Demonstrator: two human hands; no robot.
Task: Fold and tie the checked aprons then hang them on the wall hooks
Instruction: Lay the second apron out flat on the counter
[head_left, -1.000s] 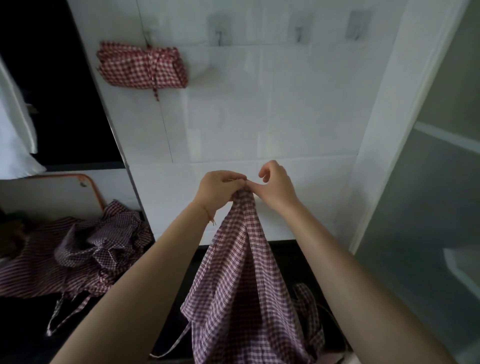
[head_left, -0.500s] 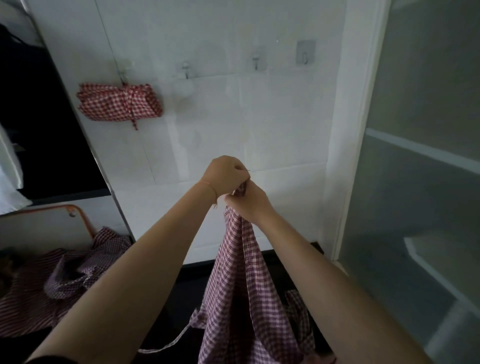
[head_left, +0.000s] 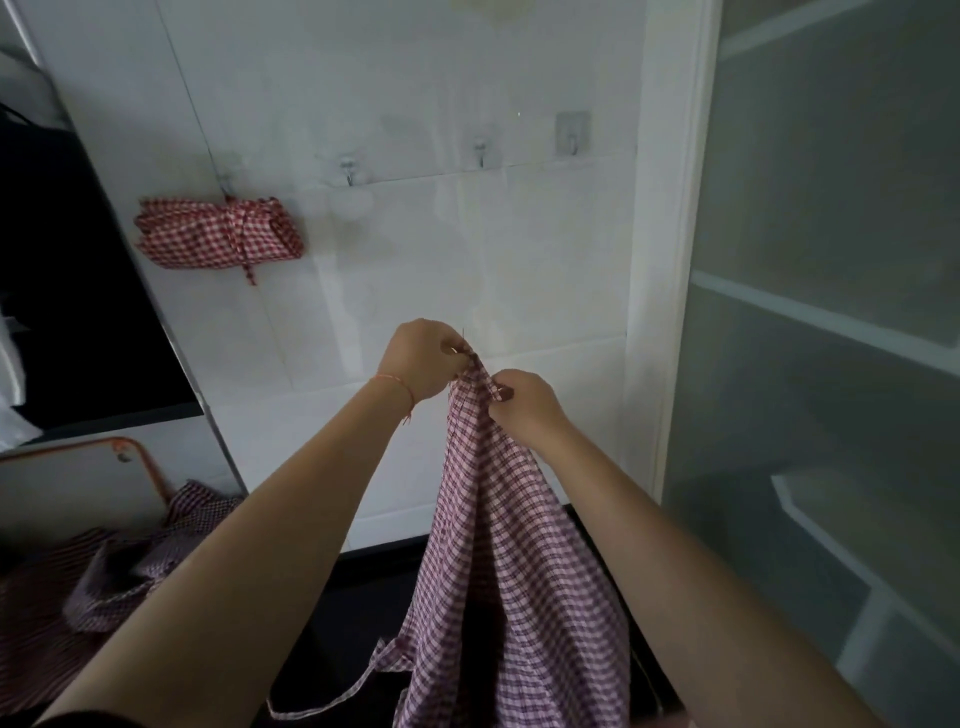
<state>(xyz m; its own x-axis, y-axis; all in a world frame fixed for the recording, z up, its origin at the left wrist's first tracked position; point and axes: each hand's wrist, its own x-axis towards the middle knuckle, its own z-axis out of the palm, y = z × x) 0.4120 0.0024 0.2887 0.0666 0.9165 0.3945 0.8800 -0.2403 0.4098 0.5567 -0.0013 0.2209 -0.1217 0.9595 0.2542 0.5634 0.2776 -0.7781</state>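
Both hands hold a checked apron (head_left: 498, 545) up in front of the white tiled wall (head_left: 415, 260), the left hand (head_left: 418, 364) and right hand (head_left: 524, 408) each with fingers pinching its bunched top edge. The cloth hangs down between the forearms. A folded, tied apron (head_left: 218, 240) hangs from the leftmost wall hook, three hooks (head_left: 480, 150) to its right are bare, and more aprons (head_left: 104, 577) lie heaped at lower left

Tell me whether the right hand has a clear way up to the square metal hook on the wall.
Probably yes. Only bare wall tile lies between the right hand and the square metal hook above it. But that hand pinches the checked apron, so the cloth would come along.
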